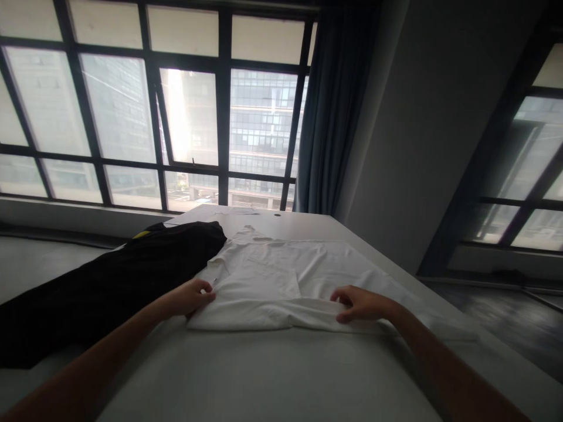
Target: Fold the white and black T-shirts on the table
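One white shirt (pixel 281 281) lies flat on the pale table (pixel 264 375), partly folded, with its collar end pointing away toward the window (pixel 189 117) and its folded near edge running across the view from hand to hand. Its long axis, as it lies, goes left to right, with loose cloth trailing off to the right along the table's edge. The left hand (pixel 193 296) pinches the shirt's near left corner, fingers closed on the cloth. The right hand (pixel 358 303) grips the folded near edge further right, fingers curled onto the fabric (thumb under the fold, as far as can be told). Just beside the shirt on the left, touching its upper corner, lies a black garment (pixel 123 281) stretched toward the near left. Behind hangs a dark curtain (pixel 334 117).
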`<state>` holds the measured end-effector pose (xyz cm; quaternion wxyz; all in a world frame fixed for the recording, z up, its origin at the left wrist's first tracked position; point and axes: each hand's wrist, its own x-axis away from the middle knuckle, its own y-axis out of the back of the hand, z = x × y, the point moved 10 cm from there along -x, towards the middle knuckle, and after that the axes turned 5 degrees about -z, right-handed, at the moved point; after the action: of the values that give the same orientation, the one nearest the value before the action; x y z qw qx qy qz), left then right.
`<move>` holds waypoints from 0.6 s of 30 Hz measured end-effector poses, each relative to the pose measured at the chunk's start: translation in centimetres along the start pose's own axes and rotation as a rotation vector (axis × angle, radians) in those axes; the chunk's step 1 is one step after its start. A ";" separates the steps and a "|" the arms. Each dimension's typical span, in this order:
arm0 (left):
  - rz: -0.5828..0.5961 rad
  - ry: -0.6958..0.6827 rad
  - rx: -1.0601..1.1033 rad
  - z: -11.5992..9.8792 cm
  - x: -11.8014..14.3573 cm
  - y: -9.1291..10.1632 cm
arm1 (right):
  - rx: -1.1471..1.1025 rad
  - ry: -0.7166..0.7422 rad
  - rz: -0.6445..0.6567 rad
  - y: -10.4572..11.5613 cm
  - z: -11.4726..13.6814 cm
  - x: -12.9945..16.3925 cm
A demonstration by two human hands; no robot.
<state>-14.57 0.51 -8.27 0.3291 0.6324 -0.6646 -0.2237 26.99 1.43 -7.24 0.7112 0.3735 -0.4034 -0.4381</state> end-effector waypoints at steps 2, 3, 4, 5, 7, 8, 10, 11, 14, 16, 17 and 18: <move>-0.007 -0.009 -0.034 -0.1 0.0 0.3 | -0.004 -0.009 0.021 0.4 -2.2 0.7; -0.003 -0.013 -0.052 -0.1 0.1 0.4 | -0.004 -0.026 0.033 0.6 -3.3 1.0; 0.005 -0.014 -0.071 0.1 0.2 0.6 | -0.006 -0.050 0.047 0.7 -4.5 1.3; 0.022 -0.013 -0.088 0.3 0.5 0.9 | -0.010 -0.082 0.063 0.9 -5.7 1.7; 0.102 -0.002 -0.133 1.2 1.2 1.2 | -0.019 -0.151 0.088 1.3 -7.7 2.5; 0.164 0.007 -0.161 1.7 1.7 1.2 | -0.032 -0.172 0.096 1.5 -8.5 2.9; 0.297 0.018 -0.208 2.7 2.7 1.0 | -0.081 -0.169 0.103 1.9 -9.0 3.5; 0.347 0.017 -0.222 2.9 3.0 0.8 | -0.113 -0.148 0.097 2.2 -8.9 3.6; 0.317 -0.039 -0.214 2.0 2.1 0.5 | -0.185 -0.026 -0.054 4.0 -7.5 3.1; 0.150 -0.089 -0.223 0.7 0.2 0.8 | -0.178 0.038 -0.199 5.4 -6.9 2.6; 0.051 -0.112 -0.249 0.1 -0.8 1.0 | -0.168 0.051 -0.249 5.8 -6.9 2.4; -0.049 -0.131 -0.287 -0.5 -1.8 1.3 | -0.158 0.043 -0.264 5.9 -7.3 2.2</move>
<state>-15.10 2.47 -7.28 0.3665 0.5792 -0.6300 -0.3650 36.10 2.71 -4.33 0.6831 0.3755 -0.2996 -0.5501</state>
